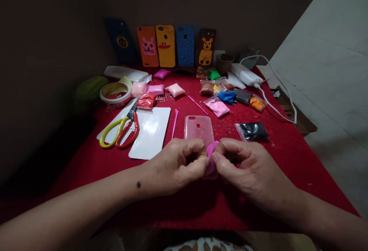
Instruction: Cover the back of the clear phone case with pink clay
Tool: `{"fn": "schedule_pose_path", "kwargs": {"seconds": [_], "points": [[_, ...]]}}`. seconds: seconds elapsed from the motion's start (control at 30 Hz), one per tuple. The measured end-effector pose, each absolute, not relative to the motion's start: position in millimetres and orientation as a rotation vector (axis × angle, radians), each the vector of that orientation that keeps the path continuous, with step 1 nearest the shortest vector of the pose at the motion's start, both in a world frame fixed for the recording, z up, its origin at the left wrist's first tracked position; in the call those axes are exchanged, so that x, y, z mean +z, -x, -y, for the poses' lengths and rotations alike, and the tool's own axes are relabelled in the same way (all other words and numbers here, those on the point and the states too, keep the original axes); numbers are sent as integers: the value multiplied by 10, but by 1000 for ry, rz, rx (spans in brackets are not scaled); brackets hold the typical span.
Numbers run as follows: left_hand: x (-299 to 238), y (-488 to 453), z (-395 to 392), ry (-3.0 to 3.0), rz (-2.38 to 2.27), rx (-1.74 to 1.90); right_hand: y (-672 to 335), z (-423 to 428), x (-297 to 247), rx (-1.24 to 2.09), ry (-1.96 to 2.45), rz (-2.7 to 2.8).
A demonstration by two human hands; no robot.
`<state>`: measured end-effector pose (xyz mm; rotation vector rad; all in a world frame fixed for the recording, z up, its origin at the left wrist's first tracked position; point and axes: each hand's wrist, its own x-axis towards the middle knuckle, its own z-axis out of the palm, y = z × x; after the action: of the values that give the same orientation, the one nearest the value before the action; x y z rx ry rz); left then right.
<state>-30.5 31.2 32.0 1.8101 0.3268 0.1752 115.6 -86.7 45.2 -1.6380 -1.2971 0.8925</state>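
Note:
A bright pink piece of modelling clay (212,154) is pinched between both hands, low over the front middle of the table. My left hand (184,162) grips its left side with thumb and forefinger. On its right side, my right hand (247,162) pinches it the same way. Just behind and partly beneath the hands lies a clear phone case (198,127), its lower part mostly hidden. Two thin pink modelling tools rest close by, one pink tool (174,123) left of the case and another pink tool (197,104) behind it.
Yellow-and-red scissors (120,131) and a white card (151,132) lie left, near a tape roll (115,91). Clay packets, including a black packet (252,131), spread behind and right. Decorated cases, one yellow case (165,46), stand along the wall. A white cable (276,109) loops at right.

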Motion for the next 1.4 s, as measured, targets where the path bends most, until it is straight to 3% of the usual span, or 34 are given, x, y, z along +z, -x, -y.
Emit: {"fn": "schedule_pose_path", "kwargs": {"seconds": [0.2,0.3,0.67,0.87,1.27,1.4], "points": [[310,337,-257,-2201,-134,364,-1058,915,387,252,1674,1619],[335,369,-215,-2257,-76,380,-1042,941,409,113,1642,1690],[263,353,-285,-2306,-234,591,-1094,943,529,344,1694,1608],[286,341,-310,-2272,-259,485,-1155,974,533,420,1707,1640],[384,319,-348,-1756,-434,313,-1358,963,604,190,1585,1767],[382,313,-391,-1585,-417,255,-1468,850,462,481,1597,1838]]}}
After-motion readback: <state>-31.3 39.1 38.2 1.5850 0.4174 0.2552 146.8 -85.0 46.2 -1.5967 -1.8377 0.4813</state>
